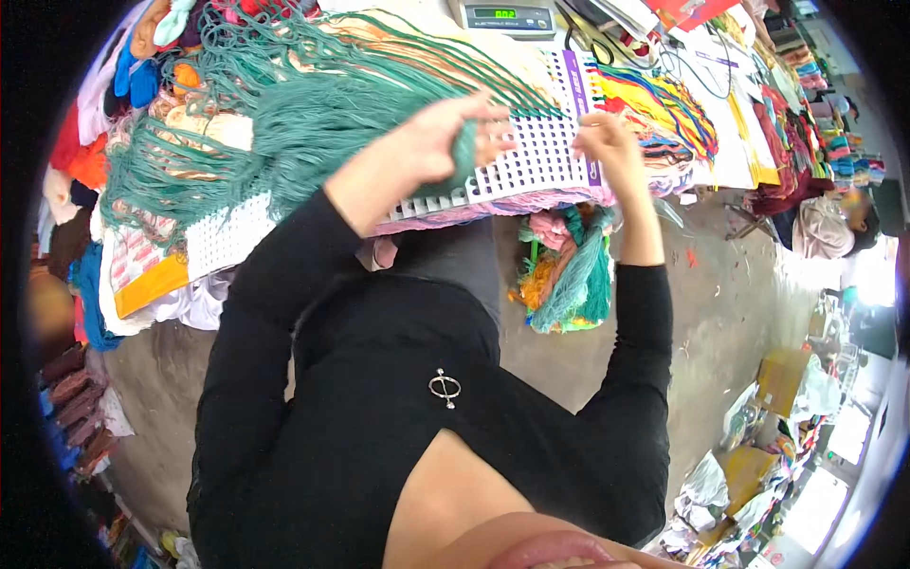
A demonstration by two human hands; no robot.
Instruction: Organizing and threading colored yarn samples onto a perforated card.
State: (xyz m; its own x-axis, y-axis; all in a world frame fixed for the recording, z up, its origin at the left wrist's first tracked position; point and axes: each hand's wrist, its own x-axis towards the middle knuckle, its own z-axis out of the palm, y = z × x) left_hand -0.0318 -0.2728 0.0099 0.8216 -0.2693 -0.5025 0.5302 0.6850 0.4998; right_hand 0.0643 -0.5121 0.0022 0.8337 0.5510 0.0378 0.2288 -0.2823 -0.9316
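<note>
Green yarn (318, 119), upper centre-left of frame, partly over a punched white card (542, 155). Left hand (441, 137): fingers loosely spread; right hand (611, 147): fingers narrowed; grip on strands indeterminable. Step, apparently: arranging strands; next calls for fine separation.

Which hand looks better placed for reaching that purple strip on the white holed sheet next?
Probably the right hand: it appears right at the purple strip, while the left hand is farther off, by the green yarn.

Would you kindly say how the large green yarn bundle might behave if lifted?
The green yarn bundle is likely floppy, since its strands bend and curve over one another. It may also tangle, because many loose strands overlap.
</note>
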